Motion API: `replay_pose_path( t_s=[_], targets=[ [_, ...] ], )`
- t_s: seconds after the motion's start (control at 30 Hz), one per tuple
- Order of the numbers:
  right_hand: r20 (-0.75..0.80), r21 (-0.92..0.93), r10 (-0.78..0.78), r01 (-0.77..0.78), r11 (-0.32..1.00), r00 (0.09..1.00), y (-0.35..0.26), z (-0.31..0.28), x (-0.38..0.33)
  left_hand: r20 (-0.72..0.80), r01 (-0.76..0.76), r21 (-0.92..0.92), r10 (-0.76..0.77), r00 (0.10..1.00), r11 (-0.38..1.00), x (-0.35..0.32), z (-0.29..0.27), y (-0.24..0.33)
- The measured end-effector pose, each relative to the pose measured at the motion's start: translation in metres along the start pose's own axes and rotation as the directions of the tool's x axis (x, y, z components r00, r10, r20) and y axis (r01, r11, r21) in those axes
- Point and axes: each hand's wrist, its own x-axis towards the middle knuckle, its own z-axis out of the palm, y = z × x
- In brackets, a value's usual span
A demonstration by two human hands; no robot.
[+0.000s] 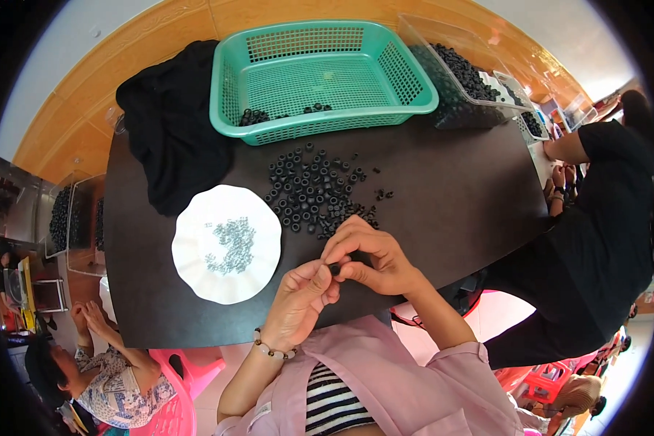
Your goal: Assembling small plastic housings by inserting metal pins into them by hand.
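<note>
Close to the near edge of the dark table, my two hands meet around a small black ring-shaped part (334,269). My left hand (296,304), with a beaded bracelet at the wrist, is closed in a pinch on it. The curled thumb and forefinger of my right hand (379,260) grip the same part from the other side. Just beyond the fingers lies a loose pile of similar black parts (309,190), many showing a hole. Left of my hands, a white scalloped plate (189,251) bears a scatter of tiny silvery pieces (232,245), too small to name.
A green mesh basket (327,116) with a few black parts stands at the back. Beside it are a clear bin (461,80) full of black parts and, leftward, a black cloth (178,116). People sit at left (116,385) and stand at right (581,247).
</note>
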Motion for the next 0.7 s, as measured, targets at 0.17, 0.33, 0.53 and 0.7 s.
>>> replay_pose_path(
  t_s=[0.17,0.33,0.53,0.7],
  targets=[
    [-0.004,-0.094,0.077,-0.077,0.993,0.997,-0.005,-0.013,-0.005,-0.021,-0.005,0.067,0.006,1.0,0.998,-0.006,-0.007,-0.002],
    [-0.27,-0.508,0.041,-0.178,0.843,0.962,0.027,-0.071,-0.009,-0.15,-0.036,-0.005,0.035,0.988,0.999,-0.013,-0.017,-0.001],
    [-0.22,-0.794,0.257,-0.326,0.513,0.941,0.064,-0.073,-0.009,-0.209,-0.058,-0.041,0.048,0.977,0.997,-0.018,-0.025,-0.002],
    [-0.207,-0.821,0.229,-0.296,0.488,0.951,0.064,-0.044,-0.009,-0.221,-0.072,-0.067,0.056,0.974,0.995,-0.019,-0.029,-0.004]
  ],
)
